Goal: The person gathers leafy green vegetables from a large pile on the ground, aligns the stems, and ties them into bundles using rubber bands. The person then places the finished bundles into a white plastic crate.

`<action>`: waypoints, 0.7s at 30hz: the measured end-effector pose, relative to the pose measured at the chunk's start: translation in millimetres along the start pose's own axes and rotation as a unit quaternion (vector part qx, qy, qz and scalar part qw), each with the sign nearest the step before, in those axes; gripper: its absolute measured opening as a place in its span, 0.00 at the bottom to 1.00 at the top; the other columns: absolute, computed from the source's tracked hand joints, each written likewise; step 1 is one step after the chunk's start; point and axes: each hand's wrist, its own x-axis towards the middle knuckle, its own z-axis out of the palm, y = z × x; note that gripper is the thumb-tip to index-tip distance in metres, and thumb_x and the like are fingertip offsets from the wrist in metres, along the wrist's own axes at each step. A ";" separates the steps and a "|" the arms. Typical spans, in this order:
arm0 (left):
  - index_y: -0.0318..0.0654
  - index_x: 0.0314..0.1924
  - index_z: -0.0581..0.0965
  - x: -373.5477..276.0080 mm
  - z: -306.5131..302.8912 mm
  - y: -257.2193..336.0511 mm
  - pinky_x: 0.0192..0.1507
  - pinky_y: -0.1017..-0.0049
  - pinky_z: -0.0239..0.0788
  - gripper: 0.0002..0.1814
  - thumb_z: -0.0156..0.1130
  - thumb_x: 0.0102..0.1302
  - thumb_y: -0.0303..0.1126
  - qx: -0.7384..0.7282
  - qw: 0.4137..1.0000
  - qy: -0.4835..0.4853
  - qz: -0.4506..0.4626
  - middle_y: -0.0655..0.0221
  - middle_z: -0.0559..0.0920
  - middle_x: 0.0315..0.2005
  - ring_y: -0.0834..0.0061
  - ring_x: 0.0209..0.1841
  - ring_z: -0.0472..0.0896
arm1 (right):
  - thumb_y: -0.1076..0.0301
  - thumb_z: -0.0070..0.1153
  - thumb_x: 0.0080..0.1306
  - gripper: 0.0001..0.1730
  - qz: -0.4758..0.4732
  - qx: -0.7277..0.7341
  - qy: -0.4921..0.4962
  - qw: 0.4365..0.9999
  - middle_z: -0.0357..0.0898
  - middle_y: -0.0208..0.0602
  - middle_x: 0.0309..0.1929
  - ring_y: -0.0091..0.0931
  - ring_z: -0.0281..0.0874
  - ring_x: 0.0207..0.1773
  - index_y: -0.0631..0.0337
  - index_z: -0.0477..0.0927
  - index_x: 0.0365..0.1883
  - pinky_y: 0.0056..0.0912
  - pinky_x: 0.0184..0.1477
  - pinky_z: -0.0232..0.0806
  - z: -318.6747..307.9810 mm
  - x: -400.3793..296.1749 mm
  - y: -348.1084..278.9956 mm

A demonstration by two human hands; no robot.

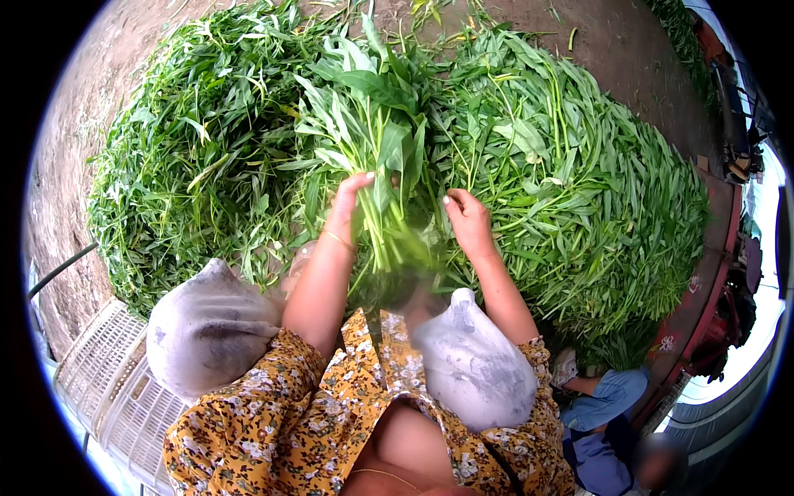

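My left hand point(353, 189) grips a bunch of leafy greens point(375, 142) that look like water spinach, its thumb across the pale stems. The leaves fan out away from me, and the cut stem ends point back towards my lap, slightly blurred. Just right of the bunch is my right hand point(469, 220), fingers curled and the thumb near the fingertips. Whether a thin stem is pinched there, I cannot tell. Beyond it lies a broad heap of the same greens point(570, 167). A second, looser heap point(205, 155) spreads on the left.
White plastic baskets point(130, 397) stand at my lower left. Both my knees point(477, 366) are covered in stained pale fabric. Another person in blue clothing point(595, 459) sits close on my right. A red metal edge point(713, 291) runs along the right side. Bare ground point(608, 43) shows behind the heaps.
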 end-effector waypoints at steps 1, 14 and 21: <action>0.32 0.43 0.76 -4.2 0.5 1.7 0.38 0.66 0.76 0.20 0.58 0.55 0.39 -0.009 1.000 -0.003 -0.012 0.63 0.81 0.31 0.67 0.33 0.81 | 0.61 0.56 0.63 0.16 -0.016 -0.083 -0.011 0.996 0.81 0.46 0.32 0.37 0.81 0.34 0.68 0.78 0.38 0.38 0.36 0.72 7.8 7.6 0.8; 0.36 0.47 0.75 -44.4 -52.0 45.0 0.33 0.77 0.71 0.24 0.61 0.52 0.41 0.033 0.999 0.002 0.012 0.64 0.80 0.33 0.72 0.31 0.77 | 0.64 0.57 0.66 0.07 0.154 0.307 0.007 0.939 0.73 0.23 0.23 0.16 0.65 0.22 0.58 0.78 0.32 0.19 0.25 0.59 -8.7 45.1 63.6; 0.32 0.38 0.80 -34.4 -35.5 25.5 0.38 0.67 0.76 0.16 0.64 0.52 0.35 0.291 0.954 0.078 0.000 0.64 0.83 0.30 0.69 0.32 0.81 | 0.61 0.53 0.69 0.14 0.056 0.355 0.026 0.933 0.75 0.22 0.31 0.15 0.67 0.33 0.63 0.79 0.44 0.17 0.38 0.61 -8.5 19.9 -3.4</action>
